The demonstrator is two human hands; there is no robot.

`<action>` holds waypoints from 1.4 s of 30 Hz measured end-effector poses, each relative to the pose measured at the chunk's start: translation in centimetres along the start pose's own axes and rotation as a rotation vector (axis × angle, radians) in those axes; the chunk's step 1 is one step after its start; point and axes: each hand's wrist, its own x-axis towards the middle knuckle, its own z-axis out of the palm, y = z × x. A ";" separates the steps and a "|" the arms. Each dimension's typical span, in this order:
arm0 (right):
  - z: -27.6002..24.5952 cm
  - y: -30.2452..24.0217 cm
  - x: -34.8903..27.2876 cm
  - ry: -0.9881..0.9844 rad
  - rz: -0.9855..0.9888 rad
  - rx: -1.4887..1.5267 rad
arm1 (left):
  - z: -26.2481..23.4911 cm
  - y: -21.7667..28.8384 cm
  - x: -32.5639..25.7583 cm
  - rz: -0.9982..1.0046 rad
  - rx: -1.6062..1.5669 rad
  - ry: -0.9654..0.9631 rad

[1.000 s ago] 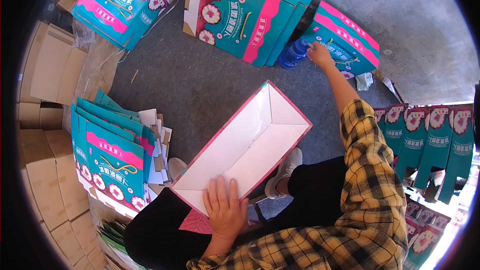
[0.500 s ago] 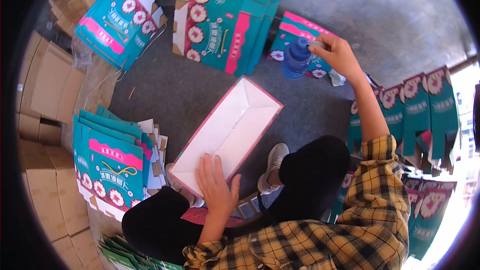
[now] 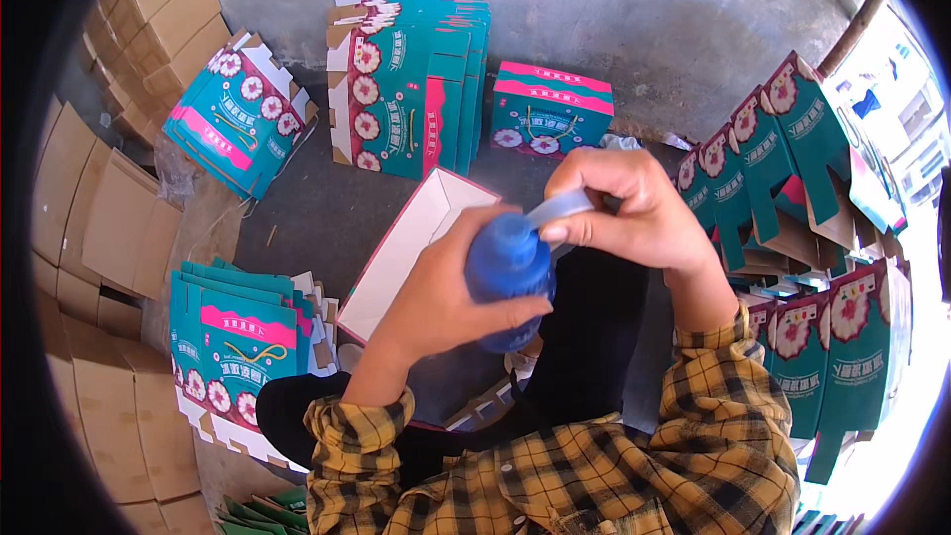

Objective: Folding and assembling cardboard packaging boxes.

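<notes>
A blue bottle [image 3: 507,263] with a pale, translucent carrying strap [image 3: 561,206] at its top is held up in front of me. My left hand [image 3: 434,287] is wrapped round the bottle's body from the left. My right hand [image 3: 639,213] pinches the strap between thumb and fingers, just right of the cap. Behind and below the bottle stands an open box [image 3: 394,248], white inside with a red rim. My left hand and the bottle hide much of it.
A closed teal and pink box [image 3: 550,124] stands at the back. Flattened teal cartons lean in stacks at the back [image 3: 406,89], back left [image 3: 243,119] and left [image 3: 233,337]. Teal cartons [image 3: 753,159] line the right. Brown boxes [image 3: 114,386] are piled along the left.
The bottle has come from the back right to close in front of me. My left hand has left the white box and taken hold of the bottle; my right hand still grips the strap.
</notes>
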 end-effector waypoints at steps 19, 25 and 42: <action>4.6 3.9 -9.4 0.087 0.041 0.129 | 5.7 6.7 0.6 0.088 -0.248 0.206; 6.6 4.2 -11.2 0.018 0.019 0.234 | 4.6 4.4 -0.8 0.100 -0.358 -0.030; 5.3 6.0 -11.8 0.366 -0.063 -0.176 | 5.9 5.8 -0.8 -0.069 -0.197 0.114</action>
